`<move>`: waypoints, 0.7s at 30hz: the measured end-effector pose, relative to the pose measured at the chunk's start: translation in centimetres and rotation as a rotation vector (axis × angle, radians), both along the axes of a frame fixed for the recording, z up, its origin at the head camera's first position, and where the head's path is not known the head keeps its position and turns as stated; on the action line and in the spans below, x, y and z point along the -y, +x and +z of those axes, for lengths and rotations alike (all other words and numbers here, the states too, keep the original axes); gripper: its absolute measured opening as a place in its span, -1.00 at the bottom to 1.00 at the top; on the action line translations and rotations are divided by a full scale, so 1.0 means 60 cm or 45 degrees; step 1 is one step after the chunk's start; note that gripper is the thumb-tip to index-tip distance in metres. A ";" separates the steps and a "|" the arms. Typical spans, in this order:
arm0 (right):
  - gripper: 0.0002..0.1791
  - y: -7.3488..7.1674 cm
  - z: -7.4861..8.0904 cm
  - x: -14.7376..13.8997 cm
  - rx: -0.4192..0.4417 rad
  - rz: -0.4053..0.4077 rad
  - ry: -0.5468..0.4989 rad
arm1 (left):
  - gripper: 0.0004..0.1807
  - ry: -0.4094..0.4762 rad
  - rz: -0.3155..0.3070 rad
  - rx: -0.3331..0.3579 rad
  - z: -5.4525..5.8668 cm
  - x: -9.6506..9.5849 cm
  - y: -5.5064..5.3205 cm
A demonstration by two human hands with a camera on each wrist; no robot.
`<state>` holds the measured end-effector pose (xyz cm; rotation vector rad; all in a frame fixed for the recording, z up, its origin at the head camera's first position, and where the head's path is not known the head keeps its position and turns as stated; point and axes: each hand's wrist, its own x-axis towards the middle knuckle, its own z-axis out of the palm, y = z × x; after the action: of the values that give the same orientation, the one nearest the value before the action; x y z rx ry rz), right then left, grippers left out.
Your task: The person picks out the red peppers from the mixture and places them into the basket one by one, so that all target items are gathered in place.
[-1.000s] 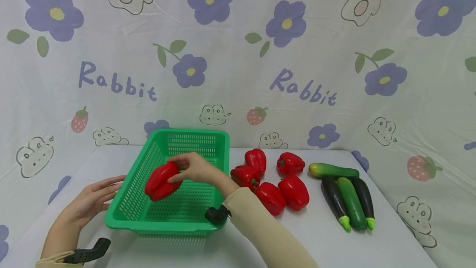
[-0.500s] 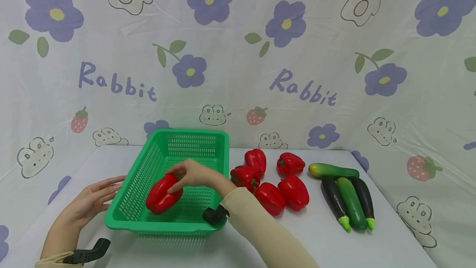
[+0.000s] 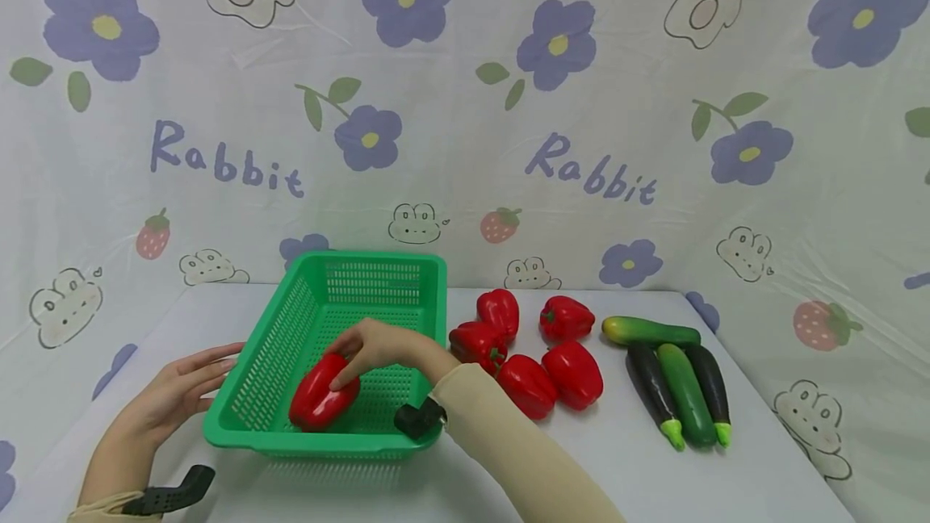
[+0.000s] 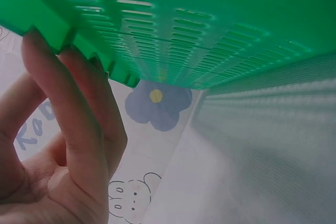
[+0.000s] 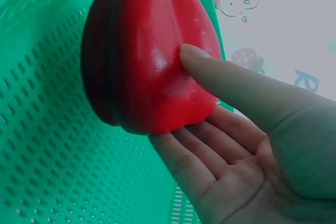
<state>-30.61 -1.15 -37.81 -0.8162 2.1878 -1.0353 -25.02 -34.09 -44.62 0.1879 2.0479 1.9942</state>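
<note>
Caution: the red pepper (image 3: 320, 402) may slip or roll if let go early, since its skin looks smooth and the right hand (image 3: 378, 345) grips it toward one end. The pepper is inside the green basket (image 3: 312, 442), low and toward the near left; whether it bears on the basket floor cannot be determined (its underside is hidden). A second likely hazard is the black wrist device (image 3: 417, 420), which overlaps the near right corner in the head view and could snag the rim on withdrawal. The basket might then shift on the worktop (image 3: 639, 479), as the left hand (image 3: 170, 398) appears to give only light support.

Pose: the right arm reaches across the right wall, thumb on one face of the pepper and fingers opposed. The left hand is unclenched, fingers slightly bent, fingertips apparently touching the outer left rim.
</note>
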 end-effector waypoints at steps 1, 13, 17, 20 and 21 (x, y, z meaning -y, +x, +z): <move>-0.45 0.000 0.000 0.000 0.005 0.006 0.010 | -0.67 -0.002 0.003 0.002 0.000 0.000 0.000; -0.49 0.004 0.000 0.001 0.010 0.065 0.143 | -0.67 -0.020 0.015 0.004 0.000 0.001 0.002; -0.50 0.002 -0.005 -0.001 0.017 0.062 0.155 | -0.69 -0.059 0.047 0.014 0.001 -0.002 0.001; -0.50 0.000 -0.008 -0.003 0.010 0.056 0.170 | -0.69 -0.075 0.059 0.021 0.002 -0.004 0.001; -0.50 0.000 -0.009 -0.003 0.008 0.055 0.174 | -0.69 -0.078 0.063 0.023 0.002 -0.004 0.000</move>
<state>-30.61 -0.96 -38.36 -0.7927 2.1989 -0.8556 -25.00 -33.85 -44.52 0.1076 2.1193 1.9512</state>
